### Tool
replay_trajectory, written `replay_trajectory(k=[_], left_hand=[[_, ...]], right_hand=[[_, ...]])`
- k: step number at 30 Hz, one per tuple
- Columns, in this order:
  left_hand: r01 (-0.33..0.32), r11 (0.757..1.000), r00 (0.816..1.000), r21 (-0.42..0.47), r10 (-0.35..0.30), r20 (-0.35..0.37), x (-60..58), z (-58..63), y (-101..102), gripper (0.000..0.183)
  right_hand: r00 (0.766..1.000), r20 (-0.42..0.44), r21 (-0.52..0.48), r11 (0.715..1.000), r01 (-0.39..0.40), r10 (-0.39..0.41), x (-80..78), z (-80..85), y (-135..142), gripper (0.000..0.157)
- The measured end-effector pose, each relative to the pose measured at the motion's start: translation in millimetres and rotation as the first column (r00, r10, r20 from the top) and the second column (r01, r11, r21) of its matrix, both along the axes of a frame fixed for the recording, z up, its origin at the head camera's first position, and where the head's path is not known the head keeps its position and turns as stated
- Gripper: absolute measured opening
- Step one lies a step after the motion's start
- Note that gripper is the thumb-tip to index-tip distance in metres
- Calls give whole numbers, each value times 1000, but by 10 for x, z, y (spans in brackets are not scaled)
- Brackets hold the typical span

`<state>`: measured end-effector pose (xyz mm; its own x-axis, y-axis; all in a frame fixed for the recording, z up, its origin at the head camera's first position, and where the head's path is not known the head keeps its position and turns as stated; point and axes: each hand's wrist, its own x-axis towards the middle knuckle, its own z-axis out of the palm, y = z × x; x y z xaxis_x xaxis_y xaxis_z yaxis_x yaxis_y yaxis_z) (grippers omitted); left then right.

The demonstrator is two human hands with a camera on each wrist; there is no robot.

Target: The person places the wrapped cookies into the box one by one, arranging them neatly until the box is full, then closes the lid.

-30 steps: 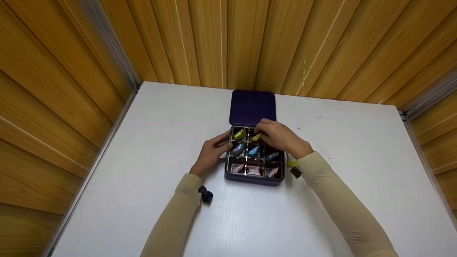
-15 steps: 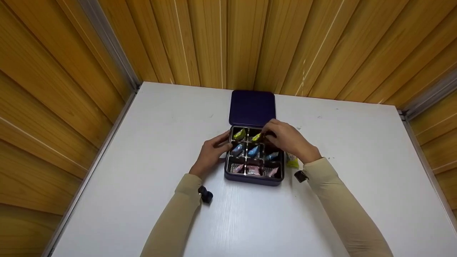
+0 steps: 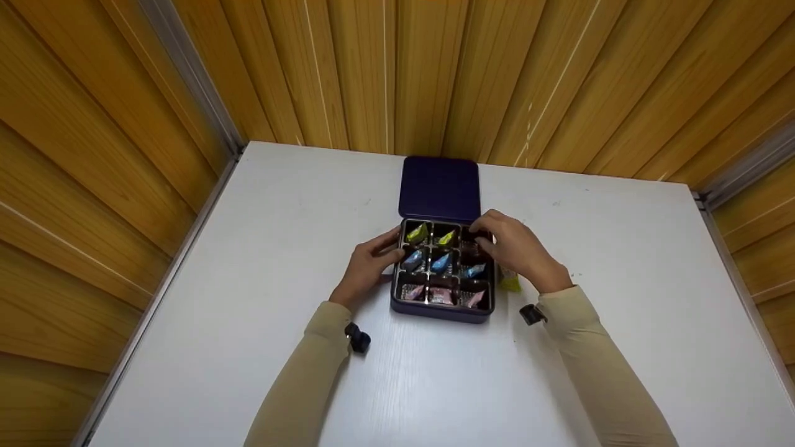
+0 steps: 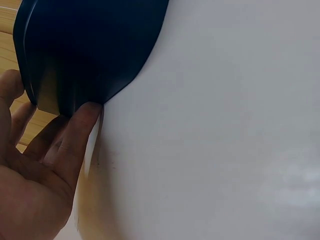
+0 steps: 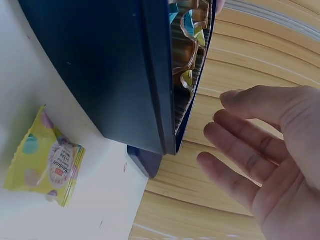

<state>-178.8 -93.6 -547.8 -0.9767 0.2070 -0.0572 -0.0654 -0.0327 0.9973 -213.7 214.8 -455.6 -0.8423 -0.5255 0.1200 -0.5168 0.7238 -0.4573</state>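
A dark blue hinged tin [image 3: 442, 315] stands on the table with its lid [image 3: 440, 188] folded back. Its divided tray shows yellow-green wrapped sweets [image 3: 417, 234] at the back, blue ones [image 3: 441, 262] in the middle row and pink ones [image 3: 441, 296] in front. My left hand [image 3: 366, 268] rests on the tin's left side, thumb near the rim, fingers fairly straight in the left wrist view. Above the back right compartment is my right hand [image 3: 512, 244], its loosely bent fingers holding nothing in the right wrist view. That compartment is partly hidden.
A yellow wrapped sweet [image 5: 47, 160] lies on the white table [image 3: 292, 248] just right of the tin, partly behind the right hand in the head view. Wood-patterned walls [image 3: 416, 74] enclose the table's back and sides.
My right hand has moved right, from the back middle compartment to the back right one, uncovering the yellow-green sweet in the middle. The left hand and the tin have stayed put.
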Motion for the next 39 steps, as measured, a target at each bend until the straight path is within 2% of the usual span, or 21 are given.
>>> replay_trajectory(k=[6, 18, 26, 34, 39], left_hand=[[-14, 1000, 1000, -10, 14, 2, 1, 1, 7, 55], [4, 999, 1000, -35, -4, 2, 22, 20, 8, 56], [-2, 1000, 1000, -14, 2, 19, 7, 12, 9, 56], [-11, 1000, 999, -13, 12, 32, -4, 15, 14, 56], [-25, 1000, 998, -11, 26, 53, -3, 19, 24, 57]], right_hand=[[998, 8, -8, 998, 61, -61, 74, -24, 42, 23], [989, 12, -27, 988, 150, -149, 183, -80, 144, 25], [975, 54, 8, 977, 214, -215, 243, -140, 213, 28], [963, 33, -4, 964, 267, -267, 276, -216, 274, 32], [954, 55, 23, 956, 294, -294, 306, -248, 301, 33]])
